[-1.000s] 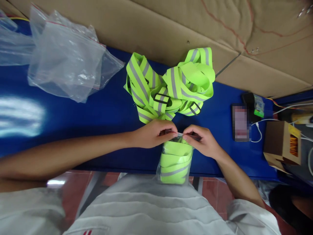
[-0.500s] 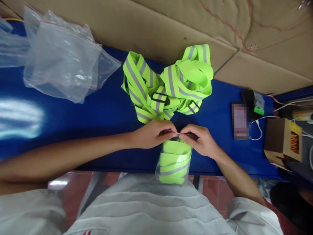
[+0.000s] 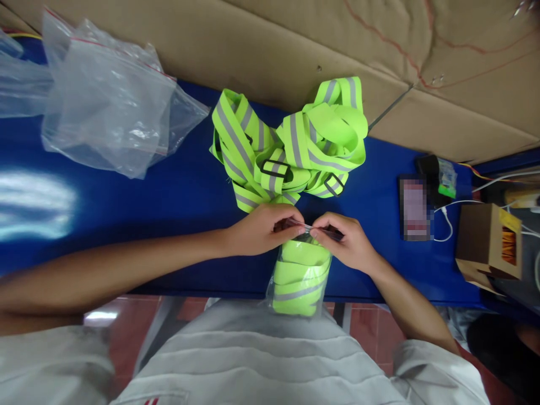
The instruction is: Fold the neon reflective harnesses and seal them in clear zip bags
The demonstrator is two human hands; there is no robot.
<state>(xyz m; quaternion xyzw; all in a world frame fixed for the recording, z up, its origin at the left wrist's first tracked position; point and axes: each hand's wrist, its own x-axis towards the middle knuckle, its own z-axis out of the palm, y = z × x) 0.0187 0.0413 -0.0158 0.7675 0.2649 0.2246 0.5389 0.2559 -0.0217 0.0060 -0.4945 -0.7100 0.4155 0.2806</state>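
Left hand point(image 3: 270, 230) and right hand point(image 3: 348, 242) pinch top edge of clear bag point(image 3: 298, 281), fingertips close together. Folded lime strap point(image 3: 297, 289) inside; bag overlaps near edge of blue table point(image 3: 181, 205). Heap of lime straps point(image 3: 291, 149) just beyond hands, below brown panel point(image 3: 253, 53). Loose plastic bags point(image 3: 109, 107) lie far left; phone point(image 3: 415, 208), small carton point(image 3: 476, 239) at right.

moderate light | white glare on blue table point(image 3: 177, 197), left | left forearm point(image 3: 118, 264) blurred | phone screen point(image 3: 414, 208) pixelated
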